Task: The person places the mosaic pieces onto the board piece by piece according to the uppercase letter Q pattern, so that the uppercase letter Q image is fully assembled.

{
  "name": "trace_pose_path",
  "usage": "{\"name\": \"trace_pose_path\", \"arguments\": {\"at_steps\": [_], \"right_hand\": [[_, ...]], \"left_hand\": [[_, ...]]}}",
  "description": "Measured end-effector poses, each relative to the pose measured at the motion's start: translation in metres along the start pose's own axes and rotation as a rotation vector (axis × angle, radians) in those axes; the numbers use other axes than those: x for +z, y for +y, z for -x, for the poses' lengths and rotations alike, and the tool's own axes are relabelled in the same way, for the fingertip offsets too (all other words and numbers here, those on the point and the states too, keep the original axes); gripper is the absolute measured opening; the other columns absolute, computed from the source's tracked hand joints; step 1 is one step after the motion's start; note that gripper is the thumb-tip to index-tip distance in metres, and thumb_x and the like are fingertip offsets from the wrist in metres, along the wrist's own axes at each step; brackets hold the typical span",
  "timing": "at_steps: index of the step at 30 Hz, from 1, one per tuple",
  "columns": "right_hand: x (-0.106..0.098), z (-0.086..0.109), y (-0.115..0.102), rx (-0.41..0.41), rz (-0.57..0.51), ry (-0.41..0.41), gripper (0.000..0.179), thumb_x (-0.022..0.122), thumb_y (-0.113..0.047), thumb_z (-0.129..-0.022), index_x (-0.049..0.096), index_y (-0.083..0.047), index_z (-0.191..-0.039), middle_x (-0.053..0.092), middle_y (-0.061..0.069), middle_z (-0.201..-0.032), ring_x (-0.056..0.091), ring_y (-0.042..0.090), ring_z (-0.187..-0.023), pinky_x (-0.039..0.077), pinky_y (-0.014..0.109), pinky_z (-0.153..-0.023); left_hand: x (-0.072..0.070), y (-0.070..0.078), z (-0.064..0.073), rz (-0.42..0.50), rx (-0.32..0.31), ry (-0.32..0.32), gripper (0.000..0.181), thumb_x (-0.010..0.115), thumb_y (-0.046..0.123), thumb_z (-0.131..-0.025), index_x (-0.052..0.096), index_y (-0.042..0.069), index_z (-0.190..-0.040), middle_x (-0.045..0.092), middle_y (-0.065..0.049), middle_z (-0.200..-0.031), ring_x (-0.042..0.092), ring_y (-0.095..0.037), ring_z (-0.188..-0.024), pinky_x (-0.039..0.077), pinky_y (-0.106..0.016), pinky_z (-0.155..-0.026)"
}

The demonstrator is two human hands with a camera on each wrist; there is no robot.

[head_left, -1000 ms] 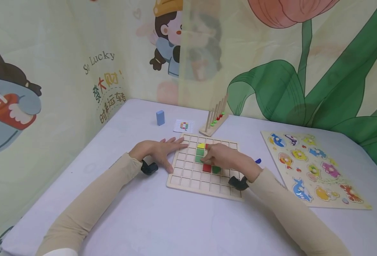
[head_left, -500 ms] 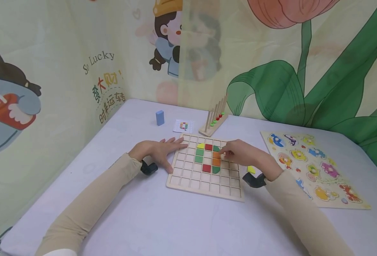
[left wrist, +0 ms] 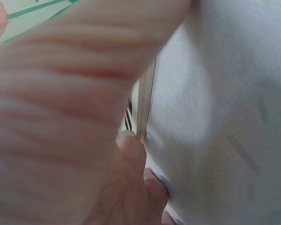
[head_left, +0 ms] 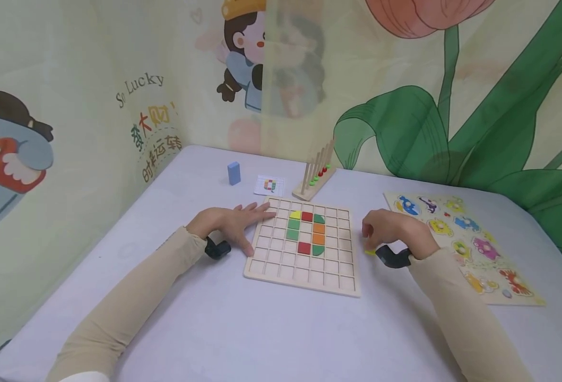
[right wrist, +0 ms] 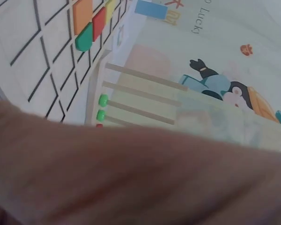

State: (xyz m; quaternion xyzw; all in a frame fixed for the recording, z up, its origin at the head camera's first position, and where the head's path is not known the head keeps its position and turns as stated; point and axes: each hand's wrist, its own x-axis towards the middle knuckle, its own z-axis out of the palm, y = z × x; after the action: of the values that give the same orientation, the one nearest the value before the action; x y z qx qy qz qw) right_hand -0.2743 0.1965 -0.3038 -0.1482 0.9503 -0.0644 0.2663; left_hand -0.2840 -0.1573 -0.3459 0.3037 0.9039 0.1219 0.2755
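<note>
A wooden grid board (head_left: 281, 265) lies on the table with coloured tiles in some cells: a yellow tile (head_left: 295, 215), red tiles, green tiles and orange tiles (head_left: 318, 233). My left hand (head_left: 230, 225) spreads its fingers over the board's left edge; the left wrist view shows a thumb (left wrist: 131, 147) against that edge. Right of the board, my right hand (head_left: 388, 228) bends its fingers down over a loose yellow tile (head_left: 369, 252), which shows partly beneath them. Whether the fingertips pinch it is hidden, and the right wrist view does not show them either.
Behind the board are a pattern card (head_left: 268, 185), a blue block (head_left: 234, 173) and a peg stand (head_left: 315, 178) with green and red beads. An animal puzzle board (head_left: 495, 270) lies right, partly behind the right forearm. A printed curtain (head_left: 300, 127) hangs behind the table.
My right hand has moved right, off the tiles on the board, to the loose yellow tile beside it. My left hand stays on the board's edge.
</note>
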Motion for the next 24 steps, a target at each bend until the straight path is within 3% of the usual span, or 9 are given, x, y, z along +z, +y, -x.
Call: {"name": "trace_pose_path", "arguments": {"at_steps": [9,18,24], "right_hand": [[0.006,-0.007,-0.001,0.042,-0.012,-0.040,0.021,0.079,-0.014,-0.080,0.066,-0.006,-0.094,0.062,0.007,-0.092,0.054,0.024,-0.088,0.043,0.033,-0.074],[0.006,-0.012,-0.003,0.020,0.008,-0.046,0.024,0.078,-0.016,-0.081,0.063,-0.006,-0.096,0.061,0.006,-0.087,0.055,0.022,-0.085,0.042,0.031,-0.073],[0.005,-0.013,-0.001,-0.011,0.018,0.008,0.019,0.074,-0.009,-0.084,0.060,-0.004,-0.097,0.060,0.008,-0.088,0.055,0.021,-0.081,0.045,0.030,-0.071]], "left_hand": [[-0.001,0.000,0.002,0.007,-0.003,-0.006,0.112,0.079,0.045,-0.077,0.007,0.019,-0.159,-0.012,-0.007,-0.165,-0.010,-0.034,-0.151,-0.003,-0.053,-0.121],[-0.001,-0.002,0.002,0.016,0.003,-0.006,0.113,0.080,0.045,-0.076,0.007,0.018,-0.159,-0.012,-0.008,-0.165,-0.011,-0.035,-0.150,-0.004,-0.054,-0.121],[-0.002,-0.002,0.001,0.008,0.013,-0.011,0.114,0.080,0.047,-0.076,0.006,0.018,-0.159,-0.013,-0.008,-0.164,-0.012,-0.034,-0.150,-0.005,-0.054,-0.121]]}}
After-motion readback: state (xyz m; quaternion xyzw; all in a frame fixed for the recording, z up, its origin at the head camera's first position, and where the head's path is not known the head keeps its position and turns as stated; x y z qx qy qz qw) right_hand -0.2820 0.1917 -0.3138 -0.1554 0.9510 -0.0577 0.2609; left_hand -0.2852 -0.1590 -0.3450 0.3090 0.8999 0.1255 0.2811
